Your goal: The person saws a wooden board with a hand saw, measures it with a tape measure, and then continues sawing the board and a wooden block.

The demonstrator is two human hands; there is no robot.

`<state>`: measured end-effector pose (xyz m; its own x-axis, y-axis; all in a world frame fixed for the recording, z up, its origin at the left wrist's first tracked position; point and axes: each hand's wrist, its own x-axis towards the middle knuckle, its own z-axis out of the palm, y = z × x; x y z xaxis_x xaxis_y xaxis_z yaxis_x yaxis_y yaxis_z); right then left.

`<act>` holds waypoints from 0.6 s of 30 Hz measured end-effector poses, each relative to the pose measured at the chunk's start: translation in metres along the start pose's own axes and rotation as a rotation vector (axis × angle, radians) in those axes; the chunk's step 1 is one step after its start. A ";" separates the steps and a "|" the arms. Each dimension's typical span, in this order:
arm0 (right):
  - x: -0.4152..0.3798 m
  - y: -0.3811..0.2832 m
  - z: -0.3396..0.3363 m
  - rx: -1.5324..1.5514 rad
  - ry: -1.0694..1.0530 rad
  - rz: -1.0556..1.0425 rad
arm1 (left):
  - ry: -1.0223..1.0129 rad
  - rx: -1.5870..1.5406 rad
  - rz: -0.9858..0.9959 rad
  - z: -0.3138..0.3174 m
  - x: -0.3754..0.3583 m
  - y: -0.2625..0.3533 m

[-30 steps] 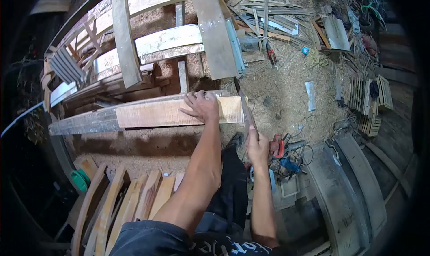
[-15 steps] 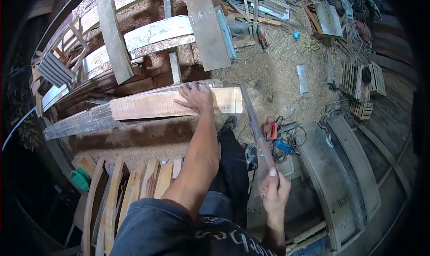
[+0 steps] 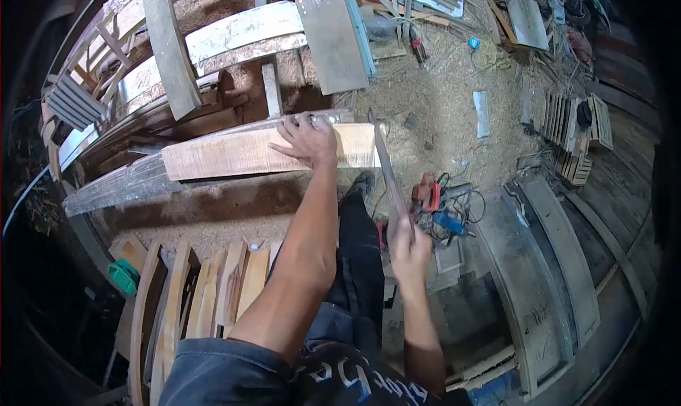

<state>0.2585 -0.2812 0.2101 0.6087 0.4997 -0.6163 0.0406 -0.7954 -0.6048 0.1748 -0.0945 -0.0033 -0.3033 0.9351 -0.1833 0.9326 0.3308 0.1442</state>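
A pale wooden board (image 3: 227,154) lies across a grey beam (image 3: 117,188), its right end jutting toward the middle of the view. My left hand (image 3: 308,140) presses flat on the board near that end, with its fingers spread. My right hand (image 3: 409,248) is wrapped round the handle end of a handsaw (image 3: 388,168). The saw's long blade stands at the board's right end and its tip points away from me. The saw handle is mostly hidden by my fingers.
Upright boards (image 3: 213,285) stand at the lower left beside a green object (image 3: 124,277). A red power tool (image 3: 426,192) and a blue one (image 3: 449,223) lie on the floor at the right. Curved panels (image 3: 525,278) are further right; sawdust covers the ground (image 3: 447,86).
My right hand has moved forward and slightly left, carrying the saw, so its blade reaches further past the board's end. My left hand keeps its place on the board. The view has shifted slightly.
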 end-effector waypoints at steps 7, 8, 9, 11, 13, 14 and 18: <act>0.094 -0.006 0.037 -0.006 -0.020 -0.003 | 0.000 -0.057 0.005 0.001 -0.001 -0.001; 0.090 -0.010 0.035 -0.008 -0.012 -0.016 | -0.007 -0.068 0.000 0.001 -0.002 -0.001; 0.085 -0.015 0.035 -0.012 -0.005 -0.031 | -0.015 -0.056 -0.001 0.000 -0.003 -0.003; 0.082 -0.016 0.034 -0.033 0.034 -0.081 | -0.018 -0.048 -0.023 0.002 0.000 -0.002; 0.078 -0.018 0.044 -0.045 0.107 -0.131 | -0.009 -0.035 0.022 -0.003 -0.003 0.002; 0.071 -0.024 0.038 -0.102 0.066 -0.011 | -0.014 -0.011 0.037 -0.003 -0.008 -0.003; -0.009 -0.074 -0.035 0.090 -0.039 0.175 | -0.061 0.078 0.110 0.004 -0.008 -0.016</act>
<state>0.2773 -0.2392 0.2780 0.5694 0.3706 -0.7338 -0.1352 -0.8382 -0.5283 0.1637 -0.1079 -0.0082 -0.1878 0.9551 -0.2293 0.9727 0.2132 0.0917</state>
